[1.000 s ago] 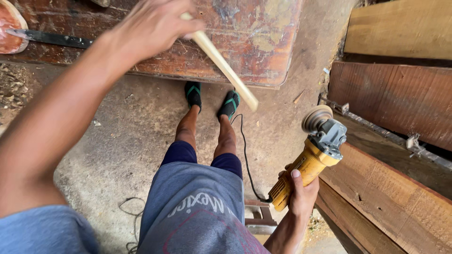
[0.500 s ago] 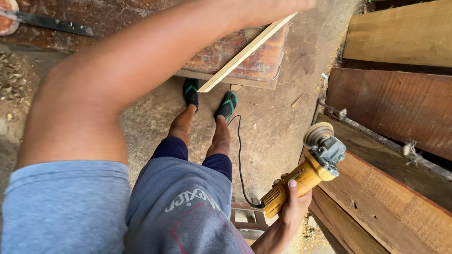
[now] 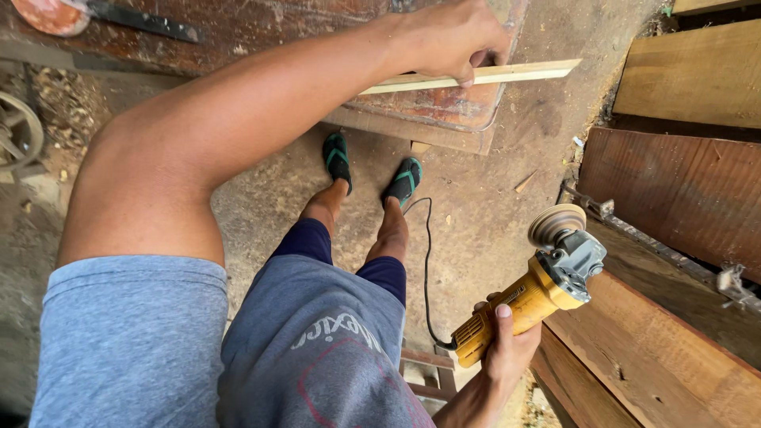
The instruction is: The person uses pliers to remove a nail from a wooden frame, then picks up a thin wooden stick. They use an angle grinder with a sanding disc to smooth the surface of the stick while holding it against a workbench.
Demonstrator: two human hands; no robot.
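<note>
Left hand: fingers curled down over a thin pale wooden strip, pinning it against the worn reddish tabletop. Grip closed on the strip; thumb hidden under the hand, so whether it wraps beneath cannot be told. Strip's long axis runs nearly left–right across the view, slightly rising to the right. Its right end overhangs the table's corner into free air; its left part passes under the hand and forearm.

Right hand: clenched around the yellow body of an angle grinder, held low beside the right thigh. Sanding disc faces up and away. Black cord trails from the tool's rear across the dirt floor.

Key relation: strip lies up and slightly left of the grinder, well apart. Left hand on it; right hand the far one.

Surroundings: dark wooden planks at right; feet in green sandals below the table edge.

Obscured: dark blade-like tool at top left, cut off by frame edge; cannot tell if disc is spinning.
</note>
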